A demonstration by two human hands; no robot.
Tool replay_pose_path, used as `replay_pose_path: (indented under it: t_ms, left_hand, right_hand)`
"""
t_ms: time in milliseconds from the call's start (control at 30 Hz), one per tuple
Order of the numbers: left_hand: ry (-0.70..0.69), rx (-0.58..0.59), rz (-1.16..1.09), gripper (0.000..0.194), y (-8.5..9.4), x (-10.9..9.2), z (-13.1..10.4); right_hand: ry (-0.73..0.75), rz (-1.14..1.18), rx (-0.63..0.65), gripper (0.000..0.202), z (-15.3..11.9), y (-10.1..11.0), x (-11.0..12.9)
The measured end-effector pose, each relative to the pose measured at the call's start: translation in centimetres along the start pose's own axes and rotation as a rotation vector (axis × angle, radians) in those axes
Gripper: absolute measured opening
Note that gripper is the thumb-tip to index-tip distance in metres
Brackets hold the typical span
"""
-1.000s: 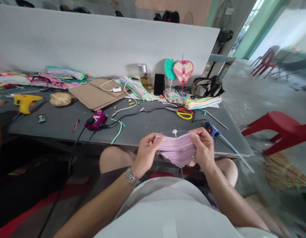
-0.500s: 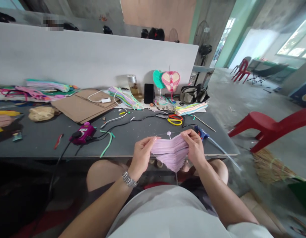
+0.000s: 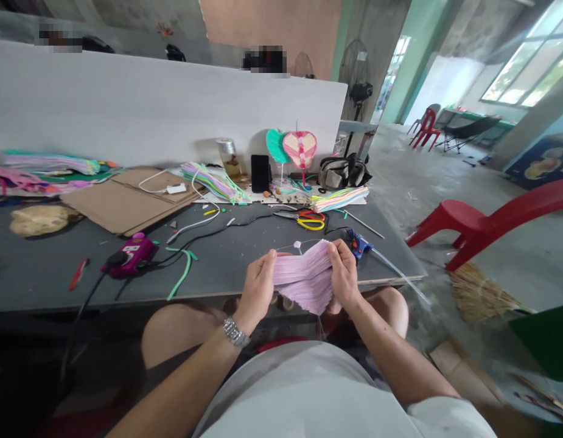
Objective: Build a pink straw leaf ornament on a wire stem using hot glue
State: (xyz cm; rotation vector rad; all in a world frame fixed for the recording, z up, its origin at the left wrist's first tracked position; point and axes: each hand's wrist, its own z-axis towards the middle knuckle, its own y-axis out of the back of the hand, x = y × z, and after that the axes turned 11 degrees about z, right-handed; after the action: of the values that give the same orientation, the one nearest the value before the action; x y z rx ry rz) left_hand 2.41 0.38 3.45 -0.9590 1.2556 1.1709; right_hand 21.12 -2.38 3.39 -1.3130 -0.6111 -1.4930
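Observation:
My left hand [image 3: 258,285] pinches the left edge of a lilac pleated fan [image 3: 306,281], thumb on top. My right hand [image 3: 344,272] grips the upper right edge of the same fan, its fingers closed behind the pleats. The fan hangs between both hands over my lap, creased across the middle, with its lower part tapering downward. A thin wire or thread arcs above its top edge, beside a small round lilac tip [image 3: 297,245] on a short stem. Just beyond my right hand lies a blue glue gun [image 3: 360,244] with a long clear glue stick.
Scissors [image 3: 311,220] with red and yellow handles lie beyond the fan. A purple power socket [image 3: 131,254], cords and a red cutter [image 3: 79,274] are at left. Cardboard [image 3: 126,204], strip bundles, a phone [image 3: 260,173] and two finished fans [image 3: 300,149] line the back. A red chair [image 3: 486,219] stands right.
The view has turned right, so the table things sit further left. A person's hand with a yellow tool has left the view at left. The fan's right side is raised and tilted slightly more.

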Motion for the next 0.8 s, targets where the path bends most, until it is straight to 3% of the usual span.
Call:
replay_pose_path:
  t_ms: [167, 433, 800]
  left_hand:
    - [-0.026, 0.014, 0.052, 0.050, -0.3, 0.2, 0.0]
    - [-0.092, -0.016, 0.222, 0.057, -1.2, -1.2, -0.2]
    - [-0.135, -0.055, 0.253, 0.053, -1.9, -2.1, -0.8]
  right_hand:
    - [0.043, -0.034, -0.055, 0.046, -0.2, 0.0, 0.0]
    - [0.085, -0.073, -0.097, 0.047, -0.1, 0.2, 0.5]
    - [0.115, -0.103, -0.096, 0.045, 0.2, 1.0, 0.6]
